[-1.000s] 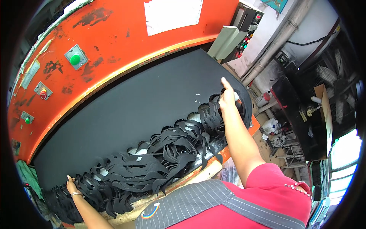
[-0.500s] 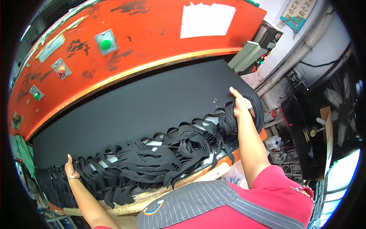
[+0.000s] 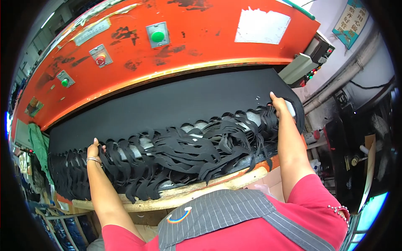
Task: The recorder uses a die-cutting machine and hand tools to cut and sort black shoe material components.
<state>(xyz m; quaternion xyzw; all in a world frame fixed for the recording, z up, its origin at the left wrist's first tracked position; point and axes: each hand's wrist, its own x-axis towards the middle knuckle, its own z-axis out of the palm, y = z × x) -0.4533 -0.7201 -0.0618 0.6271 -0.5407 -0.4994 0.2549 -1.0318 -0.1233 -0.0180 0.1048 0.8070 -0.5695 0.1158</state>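
A wide black sheet (image 3: 180, 100), soft-looking and layered along its near side, lies before me under the orange machine front. Its near edge is cut into rounded scallops, and loose black strips (image 3: 188, 152) hang from there in a tangled heap. My left hand (image 3: 96, 149) grips this edge near the left end, thumb up on top and the fingers mostly hidden. Toward the right end, my right hand (image 3: 280, 105) holds the same edge, also with its thumb above and its fingers largely out of sight. Pale patches show through the gaps between the strips.
The orange machine panel (image 3: 188, 48) spans the far side, with green buttons (image 3: 158, 37) and a red button (image 3: 100, 60). A worn pale wooden rail (image 3: 184, 195) runs along the near edge. At right stand a grey control box (image 3: 299, 69) and a black table (image 3: 349, 154).
My view has turned, so the scene sits farther right. Both hands keep their grip on the black sheet and are somewhat closer to the orange panel, the sheet's edge with them.
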